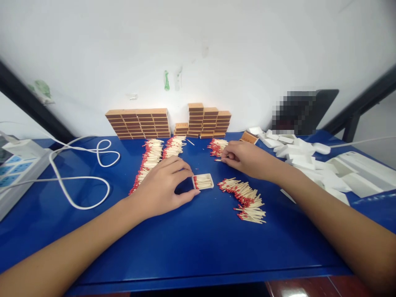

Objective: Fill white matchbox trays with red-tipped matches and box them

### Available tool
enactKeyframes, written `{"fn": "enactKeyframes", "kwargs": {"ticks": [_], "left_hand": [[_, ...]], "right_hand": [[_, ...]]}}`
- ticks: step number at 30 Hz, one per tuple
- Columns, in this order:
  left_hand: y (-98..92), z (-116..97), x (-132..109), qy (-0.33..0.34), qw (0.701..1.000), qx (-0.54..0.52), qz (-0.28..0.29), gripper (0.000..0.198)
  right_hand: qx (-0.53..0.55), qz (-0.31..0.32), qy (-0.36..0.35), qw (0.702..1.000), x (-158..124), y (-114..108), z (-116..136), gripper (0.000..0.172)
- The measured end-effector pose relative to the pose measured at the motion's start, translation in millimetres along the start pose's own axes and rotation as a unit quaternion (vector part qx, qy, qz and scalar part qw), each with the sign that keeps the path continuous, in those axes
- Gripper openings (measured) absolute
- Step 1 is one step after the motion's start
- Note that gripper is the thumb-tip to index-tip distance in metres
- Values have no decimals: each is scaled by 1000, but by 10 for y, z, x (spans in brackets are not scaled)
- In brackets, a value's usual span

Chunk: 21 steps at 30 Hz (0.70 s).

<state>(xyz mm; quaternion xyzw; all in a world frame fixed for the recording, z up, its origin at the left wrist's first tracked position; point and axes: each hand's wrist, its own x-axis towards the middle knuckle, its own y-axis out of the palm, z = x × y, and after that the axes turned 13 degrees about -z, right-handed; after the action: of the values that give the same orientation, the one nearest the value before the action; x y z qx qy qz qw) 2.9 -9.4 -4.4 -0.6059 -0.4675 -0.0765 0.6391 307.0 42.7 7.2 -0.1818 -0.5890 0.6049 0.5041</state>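
Observation:
A small white matchbox tray (209, 180), partly filled with red-tipped matches (202, 182), lies on the blue tabletop. My left hand (167, 183) steadies its left end between thumb and index finger. Farther back on the right, my right hand (244, 159) has its fingertips pinched on a match (218, 160), just in front of a small match pile (219, 146). Closer to me spreads a curved heap of matches (247, 196). Two long rows of matches, one on the left (151, 156) and a shorter one (175, 146), lie beyond my left hand, which partly covers them.
Stacked matchboxes stand against the wall in a wide block (140, 123) and a stepped block (202, 121). One matchbox (249, 137) lies beside white empty trays (305, 156) at right. A dark tablet-like panel (321, 109) leans behind. White cables (74, 202) and a power strip (18, 177) occupy the left.

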Motion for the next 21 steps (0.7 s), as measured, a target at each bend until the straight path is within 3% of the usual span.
{"fn": "enactKeyframes", "kwargs": {"ticks": [5,10,15,21], "left_hand": [[5,3,-9,-7,1000,4,4,24],[10,6,-4,-13,1000,7,1,23],[4,-5,15,-10,1000,5,1,23],[-3,-21,24,-11,1000,1,8,24]], "right_hand": [[25,5,-8,1000,-29,-62,137,18],[82,0,-41,996,-129,-104,459,18],[80,4,-66,995,-238,-30,694,13],[39,-35,-72,996,-257,107,736,14]]}}
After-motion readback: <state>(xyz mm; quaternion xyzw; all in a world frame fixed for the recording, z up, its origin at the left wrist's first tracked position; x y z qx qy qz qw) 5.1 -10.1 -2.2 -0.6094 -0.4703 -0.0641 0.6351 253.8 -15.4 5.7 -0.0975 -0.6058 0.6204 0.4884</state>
